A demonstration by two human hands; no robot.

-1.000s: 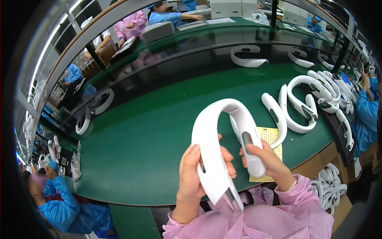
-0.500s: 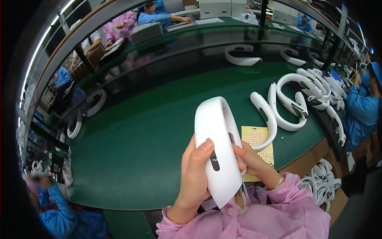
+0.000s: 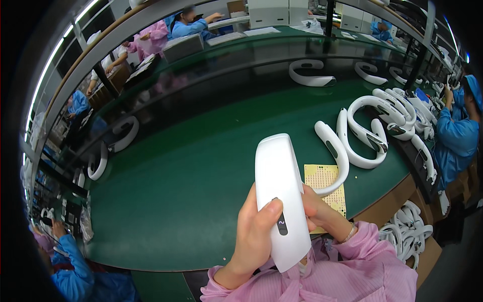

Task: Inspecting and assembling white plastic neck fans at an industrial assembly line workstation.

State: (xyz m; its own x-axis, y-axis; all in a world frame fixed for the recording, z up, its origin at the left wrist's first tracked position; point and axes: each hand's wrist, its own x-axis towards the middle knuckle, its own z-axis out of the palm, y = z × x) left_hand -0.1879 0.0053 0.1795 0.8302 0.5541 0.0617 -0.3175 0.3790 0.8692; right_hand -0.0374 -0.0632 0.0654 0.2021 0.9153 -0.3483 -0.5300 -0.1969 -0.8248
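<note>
A white, curved neck fan (image 3: 279,171) is held upright in front of me, its broad outer face toward me. My left hand (image 3: 255,229) wraps around its left side, the thumb on a button at the top of a small dark display panel (image 3: 283,225) that shows a lit sign. My right hand (image 3: 322,209) grips the fan from the right, its fingertips hidden behind it. Just beyond my right hand, a yellow printed sheet (image 3: 322,176) lies on the green table (image 3: 166,201), with another white neck fan (image 3: 340,151) partly on top of it.
Several white neck fans (image 3: 366,160) cluster at the right of the table. More fans (image 3: 312,80) rest on the dark conveyor (image 3: 241,75) along the far side. A cardboard box of white fans (image 3: 405,231) stands at the lower right. Co-workers in blue (image 3: 455,126) sit around.
The neck fan has turned so its outer face covers the inner loop, and it sits slightly lower and further right. Both hands moved with it. The left thumb stays by the panel.
</note>
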